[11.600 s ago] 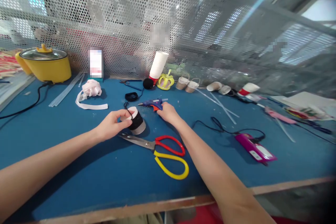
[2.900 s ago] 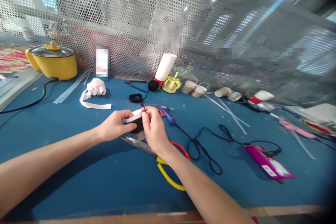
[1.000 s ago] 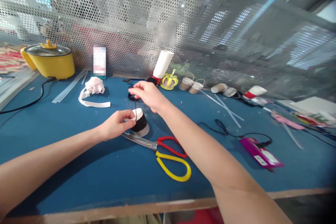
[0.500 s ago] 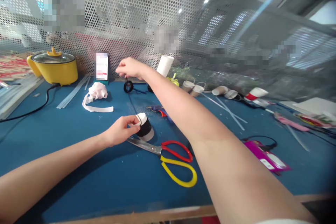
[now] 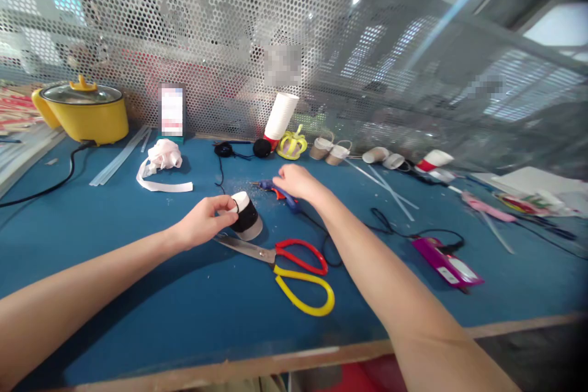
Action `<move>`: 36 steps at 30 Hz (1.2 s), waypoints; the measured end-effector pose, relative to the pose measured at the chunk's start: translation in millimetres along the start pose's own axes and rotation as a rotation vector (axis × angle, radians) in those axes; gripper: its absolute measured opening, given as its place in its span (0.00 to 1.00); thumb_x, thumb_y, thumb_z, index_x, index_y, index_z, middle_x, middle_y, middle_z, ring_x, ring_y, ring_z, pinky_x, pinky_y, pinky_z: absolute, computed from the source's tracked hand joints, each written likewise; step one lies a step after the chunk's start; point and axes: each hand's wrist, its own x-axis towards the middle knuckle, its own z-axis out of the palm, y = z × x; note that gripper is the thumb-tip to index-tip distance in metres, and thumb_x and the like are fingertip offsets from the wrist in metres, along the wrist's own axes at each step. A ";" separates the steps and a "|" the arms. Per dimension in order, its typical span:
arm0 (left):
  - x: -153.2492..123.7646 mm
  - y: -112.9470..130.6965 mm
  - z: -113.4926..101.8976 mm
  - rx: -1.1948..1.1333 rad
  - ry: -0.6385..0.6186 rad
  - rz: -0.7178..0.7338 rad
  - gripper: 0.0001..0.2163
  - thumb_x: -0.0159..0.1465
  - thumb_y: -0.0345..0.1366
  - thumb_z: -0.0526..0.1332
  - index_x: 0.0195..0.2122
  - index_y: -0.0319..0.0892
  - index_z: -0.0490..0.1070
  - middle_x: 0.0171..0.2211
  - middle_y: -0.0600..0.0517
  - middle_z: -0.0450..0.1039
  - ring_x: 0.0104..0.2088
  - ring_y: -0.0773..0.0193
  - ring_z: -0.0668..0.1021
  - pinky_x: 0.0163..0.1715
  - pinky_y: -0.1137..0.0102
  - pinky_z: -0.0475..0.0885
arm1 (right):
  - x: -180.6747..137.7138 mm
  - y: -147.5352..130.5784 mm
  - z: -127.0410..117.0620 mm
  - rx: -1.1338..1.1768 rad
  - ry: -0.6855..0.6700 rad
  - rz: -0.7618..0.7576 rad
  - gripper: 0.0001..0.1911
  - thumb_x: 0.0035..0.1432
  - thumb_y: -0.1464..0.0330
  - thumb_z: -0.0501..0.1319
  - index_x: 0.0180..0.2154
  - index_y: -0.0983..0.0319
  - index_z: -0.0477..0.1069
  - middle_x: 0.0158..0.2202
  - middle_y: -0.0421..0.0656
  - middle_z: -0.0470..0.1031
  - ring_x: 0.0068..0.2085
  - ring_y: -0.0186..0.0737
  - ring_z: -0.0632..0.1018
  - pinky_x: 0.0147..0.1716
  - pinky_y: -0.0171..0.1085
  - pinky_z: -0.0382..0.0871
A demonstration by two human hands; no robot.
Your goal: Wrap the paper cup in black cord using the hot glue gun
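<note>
My left hand pinches the rim of a small white paper cup wrapped round its middle with black yarn. The cup tilts and a strand crosses its rim by my fingers. My right hand is closed over the back of a blue glue gun with a red trigger; its fingertips are partly hidden. Loose black yarn lies behind the cup, with a strand trailing forward. Large scissors with a red and a yellow handle lie open just in front of the cup.
Behind stand a yellow electric pot, a phone, stacked white cups and a yellow crown-like piece. A crumpled white strip lies left. Clear glue sticks and a purple power strip flank the work area.
My right hand has let go of the black yarn and come down and right to the glue gun. The strand now hangs slack on the table. My left hand keeps its pinch on the cup.
</note>
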 end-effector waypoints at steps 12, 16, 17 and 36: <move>-1.6 -0.6 -1.0 -0.002 0.009 -0.001 0.05 0.54 0.35 0.56 0.24 0.38 0.64 0.22 0.57 0.63 0.26 0.70 0.65 0.27 0.75 0.59 | -15.7 25.5 39.9 0.106 -0.027 0.261 0.13 0.45 0.76 0.60 0.37 0.73 0.70 0.43 0.62 0.70 0.47 0.54 0.71 0.43 0.41 0.64; 0.1 -2.3 -1.0 -0.023 0.004 -0.005 0.06 0.54 0.35 0.56 0.24 0.38 0.64 0.23 0.56 0.64 0.26 0.70 0.66 0.28 0.75 0.60 | -24.6 32.0 30.5 0.302 0.052 0.248 0.18 0.47 0.75 0.58 0.43 0.69 0.64 0.36 0.52 0.74 0.36 0.42 0.76 0.35 0.37 0.69; 0.5 -2.5 -1.1 -0.030 0.002 -0.008 0.06 0.54 0.35 0.56 0.25 0.38 0.64 0.23 0.56 0.65 0.26 0.70 0.66 0.28 0.75 0.60 | -29.7 31.9 26.5 0.374 0.075 0.224 0.19 0.49 0.74 0.57 0.45 0.68 0.61 0.35 0.48 0.75 0.33 0.38 0.77 0.32 0.35 0.70; 4.5 -2.8 -4.7 -0.169 0.087 -0.076 0.09 0.53 0.39 0.59 0.24 0.38 0.63 0.22 0.57 0.65 0.25 0.71 0.66 0.29 0.74 0.60 | -116.2 -3.7 7.2 0.447 0.192 -0.316 0.11 0.52 0.66 0.55 0.19 0.61 0.63 0.18 0.39 0.70 0.21 0.35 0.71 0.23 0.34 0.66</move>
